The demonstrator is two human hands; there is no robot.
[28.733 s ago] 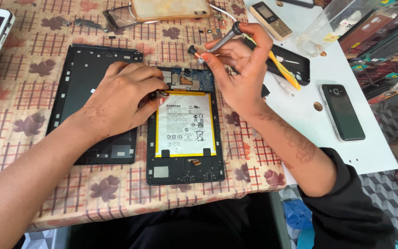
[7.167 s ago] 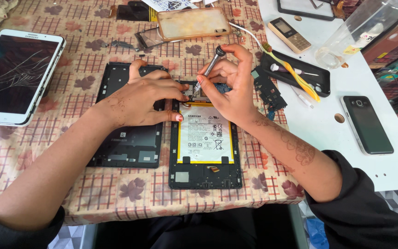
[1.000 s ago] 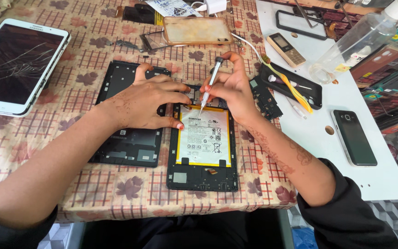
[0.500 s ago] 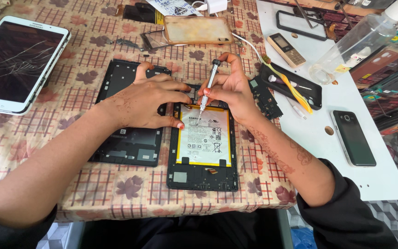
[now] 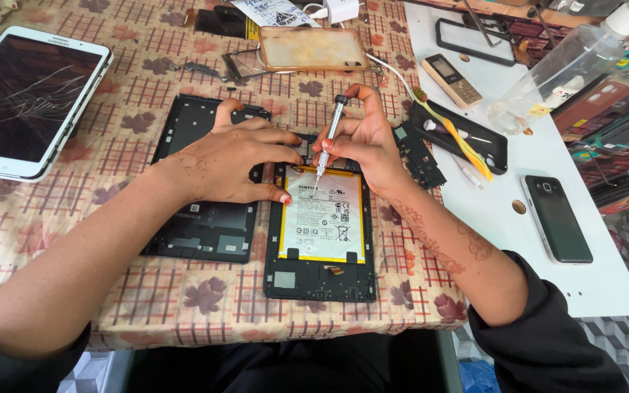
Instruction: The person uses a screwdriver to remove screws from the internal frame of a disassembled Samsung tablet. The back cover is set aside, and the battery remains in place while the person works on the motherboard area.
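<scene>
An opened tablet body point(image 5: 320, 278) lies face down in front of me, its white and yellow battery point(image 5: 323, 220) exposed. My right hand point(image 5: 362, 138) grips a thin silver screwdriver point(image 5: 328, 141) nearly upright, tip down at the battery's top edge. My left hand point(image 5: 233, 157) rests flat on the upper left of the tablet body, fingers spread across its top, thumb tip beside the screwdriver tip. The black back cover point(image 5: 205, 211) lies just left of the tablet body, partly under my left forearm.
A white tablet with a cracked screen point(image 5: 23, 98) lies at far left. Beyond are a clear phone case point(image 5: 311, 48) and small parts. On the white board to the right: a black tray with a yellow tool point(image 5: 467, 135), a bar phone point(image 5: 451, 80), a black smartphone point(image 5: 556, 217).
Over the last second the screwdriver has stayed at the battery's top edge and tilted only slightly. Both hands hold the same places on the tablet body.
</scene>
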